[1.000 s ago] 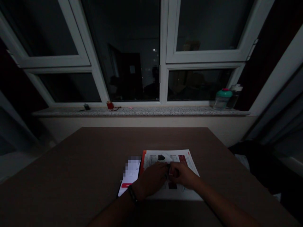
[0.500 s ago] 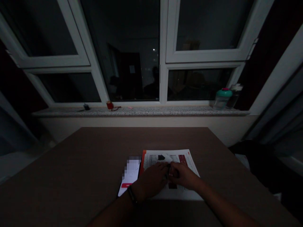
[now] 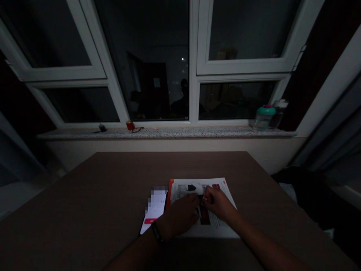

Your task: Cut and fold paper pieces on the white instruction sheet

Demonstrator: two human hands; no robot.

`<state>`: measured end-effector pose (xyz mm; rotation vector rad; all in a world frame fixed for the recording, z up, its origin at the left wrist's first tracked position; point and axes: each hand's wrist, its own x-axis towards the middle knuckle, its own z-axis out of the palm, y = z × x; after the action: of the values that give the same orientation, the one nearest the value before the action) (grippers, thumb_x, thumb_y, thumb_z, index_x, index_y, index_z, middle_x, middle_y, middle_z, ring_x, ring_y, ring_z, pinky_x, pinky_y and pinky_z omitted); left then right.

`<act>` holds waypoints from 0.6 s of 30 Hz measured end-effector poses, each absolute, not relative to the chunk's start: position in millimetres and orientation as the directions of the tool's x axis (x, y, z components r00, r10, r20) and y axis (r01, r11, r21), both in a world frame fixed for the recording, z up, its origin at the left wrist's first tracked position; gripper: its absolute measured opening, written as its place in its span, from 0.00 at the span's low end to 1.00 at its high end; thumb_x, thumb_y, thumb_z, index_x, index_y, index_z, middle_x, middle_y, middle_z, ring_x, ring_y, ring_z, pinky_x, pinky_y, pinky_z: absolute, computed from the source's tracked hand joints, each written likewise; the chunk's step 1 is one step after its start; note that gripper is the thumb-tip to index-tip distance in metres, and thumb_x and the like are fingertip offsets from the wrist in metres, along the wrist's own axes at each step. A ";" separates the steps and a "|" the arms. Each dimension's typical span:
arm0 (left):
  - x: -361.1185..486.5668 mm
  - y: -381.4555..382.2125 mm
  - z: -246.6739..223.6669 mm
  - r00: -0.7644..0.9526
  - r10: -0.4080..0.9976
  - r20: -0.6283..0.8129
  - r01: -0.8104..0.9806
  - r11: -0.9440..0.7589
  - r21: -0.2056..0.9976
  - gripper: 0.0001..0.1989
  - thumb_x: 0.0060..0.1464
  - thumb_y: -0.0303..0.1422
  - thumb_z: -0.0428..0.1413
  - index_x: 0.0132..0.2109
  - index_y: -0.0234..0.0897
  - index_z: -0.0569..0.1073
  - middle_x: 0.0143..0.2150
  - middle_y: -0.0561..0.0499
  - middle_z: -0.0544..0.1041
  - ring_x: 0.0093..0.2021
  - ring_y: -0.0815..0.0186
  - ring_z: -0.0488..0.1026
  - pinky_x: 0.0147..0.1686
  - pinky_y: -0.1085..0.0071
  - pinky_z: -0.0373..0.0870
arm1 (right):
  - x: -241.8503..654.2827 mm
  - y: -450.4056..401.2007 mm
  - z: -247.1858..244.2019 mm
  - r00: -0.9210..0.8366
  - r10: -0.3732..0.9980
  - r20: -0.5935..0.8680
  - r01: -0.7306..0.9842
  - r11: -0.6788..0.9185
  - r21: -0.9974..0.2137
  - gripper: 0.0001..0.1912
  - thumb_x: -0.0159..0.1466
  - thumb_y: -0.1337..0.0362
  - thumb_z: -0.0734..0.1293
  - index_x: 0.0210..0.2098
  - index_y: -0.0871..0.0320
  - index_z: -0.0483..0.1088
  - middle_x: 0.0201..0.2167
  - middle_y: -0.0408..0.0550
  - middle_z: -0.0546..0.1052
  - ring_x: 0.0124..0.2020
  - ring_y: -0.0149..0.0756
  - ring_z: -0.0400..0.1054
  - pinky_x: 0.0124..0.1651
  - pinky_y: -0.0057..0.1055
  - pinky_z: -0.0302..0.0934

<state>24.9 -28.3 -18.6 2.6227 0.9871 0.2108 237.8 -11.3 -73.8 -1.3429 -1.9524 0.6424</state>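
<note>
A printed booklet [image 3: 176,187] with an orange left edge lies on the brown table. My left hand [image 3: 182,213], with a dark band on the wrist, rests over its middle, fingers bent together near a small dark item that is too dim to name. Just to the right, my right hand [image 3: 217,203] is pinched at the same spot, close to the left fingertips. What it grips is hidden. A small pale piece [image 3: 199,188] shows above the fingers. Left of the booklet lies a lit phone [image 3: 156,206].
The table [image 3: 118,180] reaches to the wall below a window. On the sill [image 3: 175,132] stand a small red jar [image 3: 130,125], a dark small bottle [image 3: 102,128], a green-lidded bottle [image 3: 263,116] and a clear bottle [image 3: 278,113]. Dark fabric lies at the right.
My right hand has moved slightly up and away from the left fingers. The pale piece above the fingers looks more raised. My left hand has stayed nearly in place.
</note>
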 end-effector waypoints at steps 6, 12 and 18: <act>24.0 -26.5 -21.6 0.754 0.656 0.034 0.597 -0.706 0.381 0.23 0.57 0.26 0.54 0.60 0.37 0.66 0.61 0.42 0.68 0.61 0.53 0.66 0.61 0.58 0.64 | 238.8 -17.2 -74.5 -0.402 0.885 0.236 0.533 0.436 -0.725 0.10 0.54 0.73 0.67 0.27 0.55 0.62 0.24 0.37 0.68 0.26 0.30 0.63 0.29 0.24 0.52; 23.4 -26.4 -25.0 0.752 0.658 0.039 0.592 -0.700 0.400 0.24 0.57 0.28 0.57 0.60 0.38 0.65 0.62 0.43 0.67 0.61 0.53 0.65 0.61 0.58 0.63 | 239.4 -12.5 -73.7 -0.369 0.883 0.292 0.584 0.464 -0.666 0.09 0.56 0.74 0.65 0.27 0.55 0.60 0.24 0.38 0.68 0.27 0.31 0.63 0.30 0.25 0.52; 26.0 -26.1 -22.5 0.752 0.657 0.052 0.595 -0.711 0.374 0.22 0.58 0.28 0.57 0.59 0.37 0.66 0.62 0.43 0.67 0.62 0.52 0.64 0.62 0.56 0.62 | 241.5 -9.2 -75.0 -0.361 0.832 0.421 0.593 0.553 -0.585 0.10 0.58 0.76 0.61 0.28 0.54 0.59 0.27 0.42 0.70 0.31 0.34 0.66 0.34 0.27 0.55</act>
<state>26.0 -26.1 -22.5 2.6164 0.9667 0.2580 241.5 -9.2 -75.0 -1.1413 -2.0878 0.4376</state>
